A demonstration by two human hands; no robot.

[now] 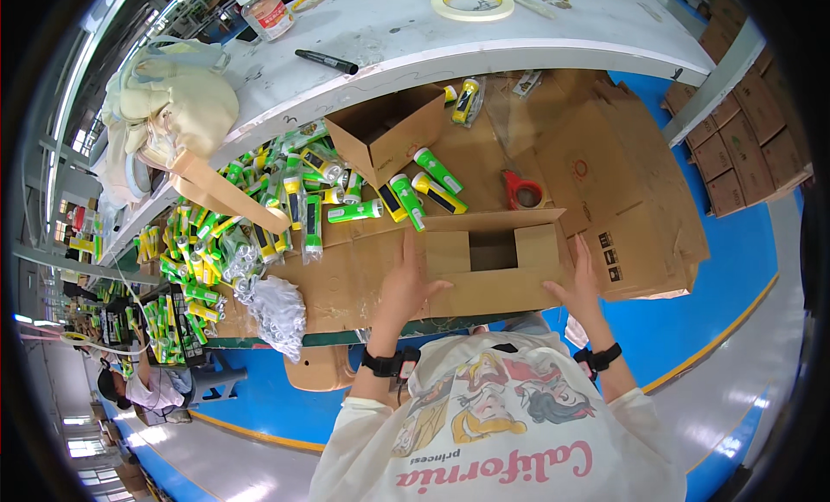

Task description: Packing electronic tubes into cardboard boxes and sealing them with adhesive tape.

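A small cardboard box (491, 296) stands in front of me, its end flaps folded inward and a dark gap between them. My left hand (405, 284) lies along its left side, fingers stretched out and thumb toward the near edge. Against the right side rests my right hand (579, 281), also with straight fingers. Just beyond the box are several flashlights, among them a green one (406, 201) and a yellow one (439, 193). Red-handled scissors (522, 191) lie behind its far edge.
A second box (380, 139) stands open near the shelf. Left of it spreads a heap of bagged green and yellow flashlights (199, 243), with clear plastic wrapping (278, 312) nearby. The raised white shelf (519, 57) carries tape (472, 4), a marker (326, 62) and a jar (264, 13).
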